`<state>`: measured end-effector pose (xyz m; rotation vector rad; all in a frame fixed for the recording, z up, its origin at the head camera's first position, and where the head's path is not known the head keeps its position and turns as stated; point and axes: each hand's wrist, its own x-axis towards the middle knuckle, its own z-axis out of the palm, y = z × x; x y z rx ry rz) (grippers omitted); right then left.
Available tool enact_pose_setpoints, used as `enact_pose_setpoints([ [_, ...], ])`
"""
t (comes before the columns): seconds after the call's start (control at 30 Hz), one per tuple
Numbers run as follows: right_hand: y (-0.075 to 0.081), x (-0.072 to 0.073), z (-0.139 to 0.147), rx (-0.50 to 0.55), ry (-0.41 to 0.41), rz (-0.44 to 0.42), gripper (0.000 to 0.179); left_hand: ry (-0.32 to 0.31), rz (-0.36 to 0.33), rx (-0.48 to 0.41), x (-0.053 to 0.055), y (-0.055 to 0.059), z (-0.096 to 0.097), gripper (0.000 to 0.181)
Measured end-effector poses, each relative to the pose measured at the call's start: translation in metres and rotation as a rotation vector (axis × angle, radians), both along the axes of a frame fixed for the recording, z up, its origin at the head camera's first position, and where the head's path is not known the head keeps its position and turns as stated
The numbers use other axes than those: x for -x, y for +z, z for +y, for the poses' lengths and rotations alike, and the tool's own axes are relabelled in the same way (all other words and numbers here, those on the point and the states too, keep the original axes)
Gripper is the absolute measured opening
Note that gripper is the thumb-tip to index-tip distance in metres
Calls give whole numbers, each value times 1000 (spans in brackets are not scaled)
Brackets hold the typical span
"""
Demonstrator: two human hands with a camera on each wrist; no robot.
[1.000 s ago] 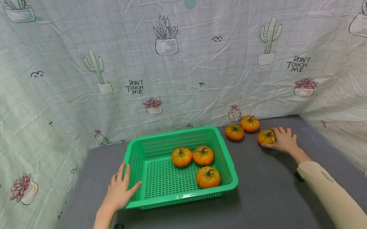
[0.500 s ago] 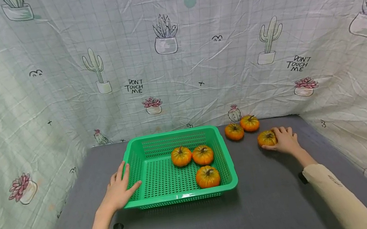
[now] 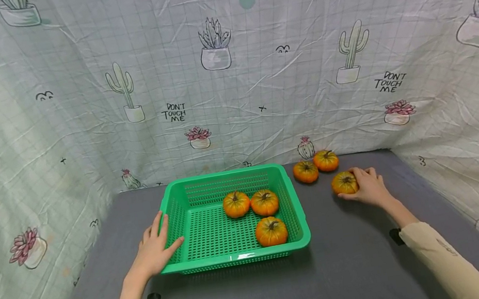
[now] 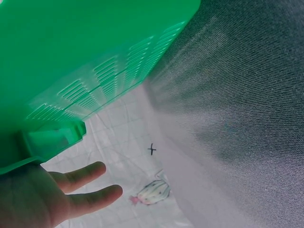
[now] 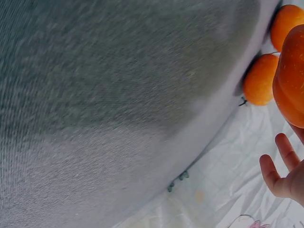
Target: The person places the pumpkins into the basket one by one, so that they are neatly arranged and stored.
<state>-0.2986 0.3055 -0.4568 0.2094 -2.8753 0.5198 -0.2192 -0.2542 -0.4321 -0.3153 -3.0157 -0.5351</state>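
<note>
My right hand (image 3: pixel 370 188) grips a small orange pumpkin (image 3: pixel 344 183) between thumb and fingers at the right of the table. In the right wrist view this pumpkin (image 5: pixel 292 78) shows large at the right edge, with two fingers (image 5: pixel 271 172) stretched out below it. My left hand (image 3: pixel 153 249) rests at the left rim of a green plastic basket (image 3: pixel 237 257), fingers straight and thumb spread over its near-left corner. Seen from the left wrist, two fingers (image 4: pixel 92 199) extend straight beside the outer wall of the basket (image 4: pixel 109 71). Three pumpkins (image 3: pixel 271 231) sit in its right half.
Two more pumpkins (image 3: pixel 306 172) stand on the dark grey table (image 3: pixel 263 297) close to the back, just right of the basket. A pale curtain (image 3: pixel 230 93) printed with cactus pots encloses the table at the back and both sides.
My right hand and the pumpkin it grips have shifted slightly to the left and nearer, with the forearm swinging to the right. My left hand and the basket stay in place.
</note>
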Motion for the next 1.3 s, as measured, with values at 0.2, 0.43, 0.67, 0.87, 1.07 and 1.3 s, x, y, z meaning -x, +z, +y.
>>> enact_pose_setpoints([
  [0.2,3,-6,-13,-6,25,34,77,4,11,-8,1,-1,0,77],
  [0.43,4,-13,-29,1,57,54,80,3,10,-4,2,-2,0,78],
  [0.67,9,-17,-44,-1,91,104,81,3,-3,-8,1,-2,-1,80],
  [0.87,14,-20,-54,-1,124,136,80,6,-19,-10,0,-1,0,81],
  [1.07,23,-24,-61,3,160,182,80,8,-31,-17,0,0,1,82],
  [1.3,40,-30,-76,-8,207,229,81,14,-38,-14,0,1,0,83],
])
